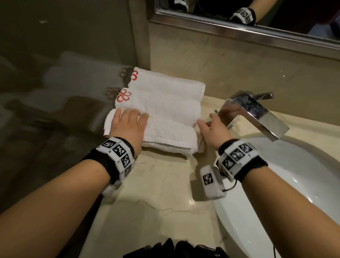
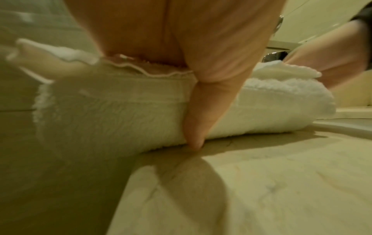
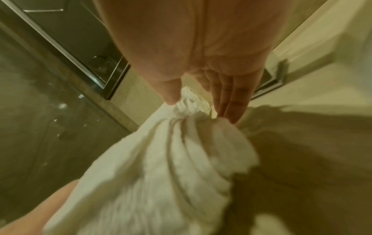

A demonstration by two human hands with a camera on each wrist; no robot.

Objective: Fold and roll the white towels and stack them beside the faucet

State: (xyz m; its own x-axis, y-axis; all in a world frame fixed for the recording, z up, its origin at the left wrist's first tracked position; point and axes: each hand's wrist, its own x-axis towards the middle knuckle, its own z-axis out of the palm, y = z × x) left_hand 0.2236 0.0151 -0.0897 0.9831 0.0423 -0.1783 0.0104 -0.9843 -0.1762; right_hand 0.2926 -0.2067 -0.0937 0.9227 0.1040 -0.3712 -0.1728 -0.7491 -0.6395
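Three rolled white towels lie side by side on the beige counter [image 1: 158,188], left of the chrome faucet [image 1: 257,112]. The far roll [image 1: 168,83] and the middle roll [image 1: 164,103] show red emblems at their left ends. My left hand [image 1: 128,123] rests flat on the left end of the nearest roll [image 1: 171,134], fingers straight. In the left wrist view its thumb [image 2: 193,127] presses the roll's [image 2: 120,111] front side down to the counter. My right hand [image 1: 212,126] touches the roll's right end; thumb and straight fingers [image 3: 227,98] flank the bunched end [image 3: 161,159].
The white sink basin [image 1: 286,182] lies right of the towels under the faucet spout. A glass panel [image 1: 54,75] stands along the counter's left edge. A framed mirror [image 1: 257,15] hangs above the back wall. A small white marker box [image 1: 210,181] dangles from my right wrist.
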